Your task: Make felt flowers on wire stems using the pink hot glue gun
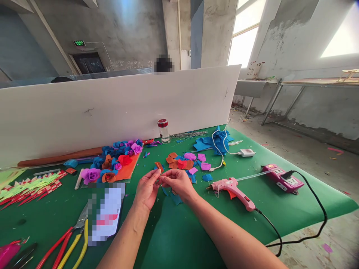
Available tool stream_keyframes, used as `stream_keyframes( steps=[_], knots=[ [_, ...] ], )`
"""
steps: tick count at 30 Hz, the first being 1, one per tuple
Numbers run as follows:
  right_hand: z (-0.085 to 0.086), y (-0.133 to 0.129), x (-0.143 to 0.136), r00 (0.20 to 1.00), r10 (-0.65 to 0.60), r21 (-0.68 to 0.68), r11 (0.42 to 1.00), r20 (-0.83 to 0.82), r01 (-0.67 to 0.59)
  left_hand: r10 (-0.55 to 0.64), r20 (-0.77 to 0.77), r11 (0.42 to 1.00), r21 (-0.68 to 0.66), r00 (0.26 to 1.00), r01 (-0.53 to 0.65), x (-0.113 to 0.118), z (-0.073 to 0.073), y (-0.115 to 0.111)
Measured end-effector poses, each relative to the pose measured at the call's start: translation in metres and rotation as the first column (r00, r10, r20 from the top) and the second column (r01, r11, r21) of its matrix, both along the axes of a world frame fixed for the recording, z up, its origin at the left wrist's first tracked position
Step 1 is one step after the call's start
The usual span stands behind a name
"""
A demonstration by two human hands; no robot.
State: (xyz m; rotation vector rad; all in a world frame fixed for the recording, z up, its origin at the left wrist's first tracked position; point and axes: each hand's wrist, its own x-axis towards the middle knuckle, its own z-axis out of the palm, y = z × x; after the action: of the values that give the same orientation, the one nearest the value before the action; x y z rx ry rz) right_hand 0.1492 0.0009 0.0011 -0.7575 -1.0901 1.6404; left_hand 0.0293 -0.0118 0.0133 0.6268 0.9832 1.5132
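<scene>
Over the middle of the green table my left hand (147, 186) pinches a small piece of brown crepe paper (159, 166), whose top sticks up above the fingertips. My right hand (179, 183) meets it there, thumb and fingers closed at the paper's lower end, which the fingers mostly hide. Just beyond the hands lie loose crepe-paper petals in brown (171, 158), red (182, 164), purple (206, 166) and blue (206, 177). To the left, finished paper roses (109, 175) in blue, purple, brown and red rest on an orange sheet (127, 170).
A pink glue gun (232, 188) lies at right, corded to a pink power strip (283, 178). Pliers (80, 224) and a phone (108, 216) are at left. A lidded glass jar (164, 131) stands before the white board (126, 108). Blue crepe paper (206, 144) and a white charger (246, 152) sit behind.
</scene>
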Motion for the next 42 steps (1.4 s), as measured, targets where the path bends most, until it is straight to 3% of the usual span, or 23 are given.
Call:
stream_keyframes(
  steps=[6, 13, 21, 30, 42],
  knots=[
    [0.001, 0.000, 0.001, 0.998, 0.058, -0.067, 0.996, -0.040, -0.060, -0.036, -0.004, 0.999, 0.031, 0.999, 0.036, 0.000, 0.001, -0.001],
    [-0.004, 0.000, 0.000, 0.985, 0.135, -0.053, 0.989, -0.111, -0.141, -0.052, -0.013, 0.998, 0.031, 0.999, 0.052, 0.002, 0.004, -0.003],
    [-0.004, 0.001, -0.002, 0.988, 0.099, -0.053, 0.993, -0.119, -0.105, -0.133, -0.023, 0.989, 0.063, 0.991, 0.135, -0.004, -0.001, 0.001],
    [-0.006, 0.002, -0.002, 0.987, 0.078, -0.057, 0.995, -0.138, -0.086, -0.071, -0.108, 0.996, 0.052, 0.992, 0.076, -0.005, 0.000, 0.001],
    [-0.005, -0.001, -0.002, 0.977, 0.138, -0.083, 0.985, -0.161, -0.153, -0.035, -0.086, 0.999, 0.006, 0.996, 0.036, -0.003, 0.003, 0.000]
  ],
)
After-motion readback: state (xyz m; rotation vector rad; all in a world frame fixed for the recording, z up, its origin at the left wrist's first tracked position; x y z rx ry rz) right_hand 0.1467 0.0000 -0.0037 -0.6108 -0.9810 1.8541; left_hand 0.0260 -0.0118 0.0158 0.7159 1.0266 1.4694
